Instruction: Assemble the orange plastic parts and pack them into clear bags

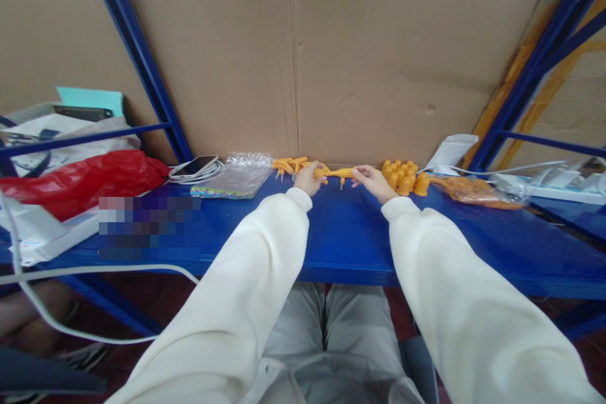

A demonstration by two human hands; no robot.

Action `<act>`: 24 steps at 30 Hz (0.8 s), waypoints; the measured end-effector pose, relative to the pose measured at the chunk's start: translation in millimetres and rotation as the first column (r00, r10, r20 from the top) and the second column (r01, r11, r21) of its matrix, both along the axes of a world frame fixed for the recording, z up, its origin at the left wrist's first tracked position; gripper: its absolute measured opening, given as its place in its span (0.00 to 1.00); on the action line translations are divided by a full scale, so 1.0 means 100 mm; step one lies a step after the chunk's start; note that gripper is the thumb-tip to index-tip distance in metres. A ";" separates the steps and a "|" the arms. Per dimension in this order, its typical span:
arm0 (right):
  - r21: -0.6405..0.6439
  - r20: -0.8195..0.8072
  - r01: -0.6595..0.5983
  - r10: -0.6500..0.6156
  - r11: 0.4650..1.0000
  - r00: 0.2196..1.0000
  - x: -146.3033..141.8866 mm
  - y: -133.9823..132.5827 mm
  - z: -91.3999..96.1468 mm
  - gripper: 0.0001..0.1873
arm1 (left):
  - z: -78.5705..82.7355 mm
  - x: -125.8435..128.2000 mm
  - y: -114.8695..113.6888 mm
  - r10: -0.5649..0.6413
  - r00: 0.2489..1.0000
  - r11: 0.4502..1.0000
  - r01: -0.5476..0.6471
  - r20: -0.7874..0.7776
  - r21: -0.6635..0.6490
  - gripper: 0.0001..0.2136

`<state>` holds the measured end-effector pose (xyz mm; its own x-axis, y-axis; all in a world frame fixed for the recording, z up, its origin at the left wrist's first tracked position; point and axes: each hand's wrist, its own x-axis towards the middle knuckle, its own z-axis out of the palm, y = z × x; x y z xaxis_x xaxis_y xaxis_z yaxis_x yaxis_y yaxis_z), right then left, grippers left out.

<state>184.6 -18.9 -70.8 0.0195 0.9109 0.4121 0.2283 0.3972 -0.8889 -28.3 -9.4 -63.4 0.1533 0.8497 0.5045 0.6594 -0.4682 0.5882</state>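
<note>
Both my hands meet over the blue shelf top, near the cardboard at the back. My left hand [308, 178] is closed on one end of an orange plastic piece [339, 172] with a small metal clip hanging below it. The fingers of my right hand [374, 180] pinch the piece's other end. Just left of my left hand lie several similar orange pieces with metal clips [284, 166]. Right of my right hand stands a group of orange cup-shaped parts [402, 175]. The exact kind of the held piece is too small to make out.
A clear plastic bag of orange parts [478, 191] lies at the right, by a white power strip [558, 188]. Leftward are a plastic-wrapped packet [234, 177], a phone [199, 166] on a coiled white cable, and a red bag [89, 183]. Blue posts [142, 63] rise on both sides.
</note>
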 end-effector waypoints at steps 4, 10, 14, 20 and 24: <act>0.059 -0.004 -0.043 0.043 0.997 0.999 0.01 -0.01 0.00 0.23 | 0.00 0.01 -0.01 0.008 0.999 0.999 -0.006 0.038 -0.054 0.11; 0.070 -0.007 -0.058 0.059 0.996 0.998 0.00 -0.05 0.06 0.23 | 0.03 0.02 -0.06 0.010 0.998 0.997 -0.005 0.069 -0.073 0.10; -0.017 -0.051 -0.079 0.078 0.997 0.996 -0.04 -0.12 0.11 0.23 | 0.05 0.01 -0.07 0.022 1.000 1.000 -0.022 0.010 -0.001 0.09; -0.094 -0.077 -0.096 0.089 0.991 0.993 -0.06 -0.18 0.13 0.25 | 0.06 0.01 -0.07 0.027 1.000 0.999 -0.027 -0.008 0.023 0.10; -0.030 0.032 0.003 -0.002 1.000 0.999 -0.05 -0.12 0.09 0.24 | 0.03 0.04 -0.07 -0.036 0.999 0.998 0.038 0.037 -0.053 0.10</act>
